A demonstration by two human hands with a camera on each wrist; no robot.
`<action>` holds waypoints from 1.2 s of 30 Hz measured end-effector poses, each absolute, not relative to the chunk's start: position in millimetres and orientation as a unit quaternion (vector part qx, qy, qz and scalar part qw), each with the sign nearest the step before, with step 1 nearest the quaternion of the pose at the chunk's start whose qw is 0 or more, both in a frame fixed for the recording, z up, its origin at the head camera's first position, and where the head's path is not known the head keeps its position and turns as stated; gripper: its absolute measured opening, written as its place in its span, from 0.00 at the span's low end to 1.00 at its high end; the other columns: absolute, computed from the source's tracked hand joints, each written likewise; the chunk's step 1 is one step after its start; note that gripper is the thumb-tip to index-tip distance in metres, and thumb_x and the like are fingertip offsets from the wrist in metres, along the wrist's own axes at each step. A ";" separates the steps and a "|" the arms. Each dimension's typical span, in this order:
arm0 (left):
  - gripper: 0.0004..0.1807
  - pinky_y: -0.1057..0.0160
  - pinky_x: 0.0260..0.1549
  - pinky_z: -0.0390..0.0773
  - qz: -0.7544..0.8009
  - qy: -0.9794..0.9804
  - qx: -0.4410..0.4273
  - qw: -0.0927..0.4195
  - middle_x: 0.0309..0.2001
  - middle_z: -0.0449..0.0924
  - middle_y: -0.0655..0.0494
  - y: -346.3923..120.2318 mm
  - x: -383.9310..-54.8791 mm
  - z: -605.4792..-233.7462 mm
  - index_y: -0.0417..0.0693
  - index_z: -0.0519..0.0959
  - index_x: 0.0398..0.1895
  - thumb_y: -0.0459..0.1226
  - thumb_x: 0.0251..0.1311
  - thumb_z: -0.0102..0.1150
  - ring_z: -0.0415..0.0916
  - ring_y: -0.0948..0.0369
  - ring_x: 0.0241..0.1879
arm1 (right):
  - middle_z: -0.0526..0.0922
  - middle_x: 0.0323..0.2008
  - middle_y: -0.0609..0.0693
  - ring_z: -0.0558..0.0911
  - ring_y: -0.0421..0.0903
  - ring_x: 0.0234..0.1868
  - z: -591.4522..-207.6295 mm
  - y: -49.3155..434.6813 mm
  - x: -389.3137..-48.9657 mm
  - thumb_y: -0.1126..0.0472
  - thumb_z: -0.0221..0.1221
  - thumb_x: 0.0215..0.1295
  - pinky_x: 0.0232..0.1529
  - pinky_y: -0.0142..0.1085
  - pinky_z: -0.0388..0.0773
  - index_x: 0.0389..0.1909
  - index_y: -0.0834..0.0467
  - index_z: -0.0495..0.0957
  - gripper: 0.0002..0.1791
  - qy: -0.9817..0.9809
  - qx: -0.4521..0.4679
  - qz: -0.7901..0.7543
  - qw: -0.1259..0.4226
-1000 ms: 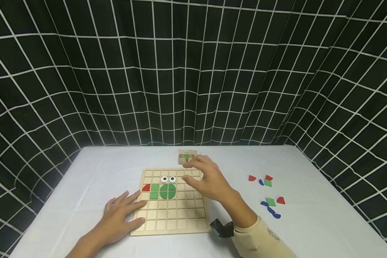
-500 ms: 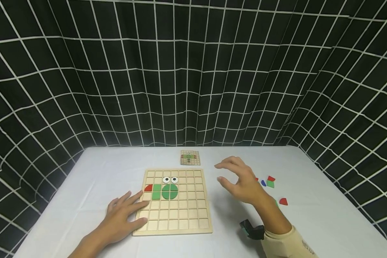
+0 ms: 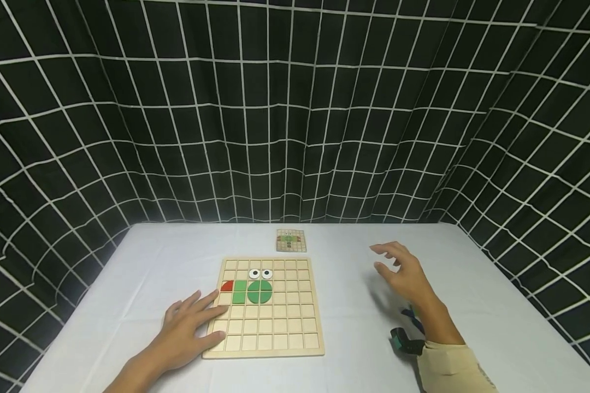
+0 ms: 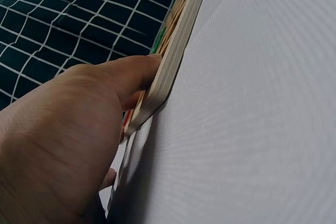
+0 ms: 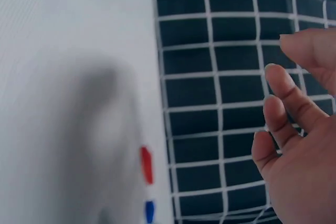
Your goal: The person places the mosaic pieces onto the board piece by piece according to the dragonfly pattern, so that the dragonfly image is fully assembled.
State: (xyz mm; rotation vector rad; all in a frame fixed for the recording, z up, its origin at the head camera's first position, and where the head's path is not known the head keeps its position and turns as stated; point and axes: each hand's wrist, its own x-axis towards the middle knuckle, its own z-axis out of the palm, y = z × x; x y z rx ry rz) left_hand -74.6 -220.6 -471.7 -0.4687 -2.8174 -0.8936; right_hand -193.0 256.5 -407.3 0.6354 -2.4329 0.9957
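Note:
A wooden grid board [image 3: 280, 327] lies on the white table. Set in it are a green circle of quarter pieces [image 3: 259, 292], two green squares [image 3: 239, 292], a red quarter piece [image 3: 227, 285] and two eye discs [image 3: 260, 274]. My left hand [image 3: 184, 333] rests on the board's left edge, fingers spread; the left wrist view shows the thumb over the rim [image 4: 168, 72]. My right hand [image 3: 408, 275] hovers over the table right of the board, fingers loosely bent, nothing between them. Beneath it, a blue piece [image 3: 413, 319] shows partly; the right wrist view catches a red piece [image 5: 146, 165].
A small pattern card [image 3: 291, 240] lies behind the board, printed with a similar figure. The right hand and forearm hide most of the loose pieces. A black grid curtain [image 3: 295, 109] stands behind the table.
My right hand has moved rightward from above the board to over the loose pieces, covering most of them. The left hand stays on the board's edge.

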 end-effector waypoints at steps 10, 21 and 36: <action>0.26 0.21 0.68 0.48 -0.301 -0.938 -0.158 0.073 0.77 0.73 0.46 -220.1 -74.6 -470.6 0.54 0.88 0.64 0.53 0.66 0.73 0.59 0.31 0.77 | 0.83 0.53 0.68 0.78 0.67 0.54 -431.9 280.2 -198.2 0.75 0.66 0.70 0.52 0.63 0.77 0.60 0.68 0.83 0.18 -0.924 0.125 0.335 0.138; 0.26 0.22 0.68 0.48 -0.299 -0.938 -0.158 0.077 0.77 0.73 0.46 -221.0 -74.7 -469.6 0.52 0.88 0.64 0.52 0.66 0.73 0.59 0.31 0.77 | 0.83 0.52 0.69 0.75 0.68 0.53 -438.8 283.0 -202.4 0.65 0.65 0.69 0.52 0.66 0.71 0.64 0.67 0.81 0.23 -0.971 0.071 0.221 0.065; 0.26 0.24 0.67 0.50 -0.295 -0.939 -0.159 0.075 0.77 0.73 0.46 -221.5 -75.5 -470.1 0.52 0.87 0.64 0.51 0.66 0.74 0.59 0.31 0.77 | 0.88 0.45 0.60 0.85 0.62 0.48 -440.7 274.2 -201.0 0.72 0.62 0.71 0.54 0.63 0.81 0.64 0.68 0.81 0.21 -0.946 0.121 0.297 0.051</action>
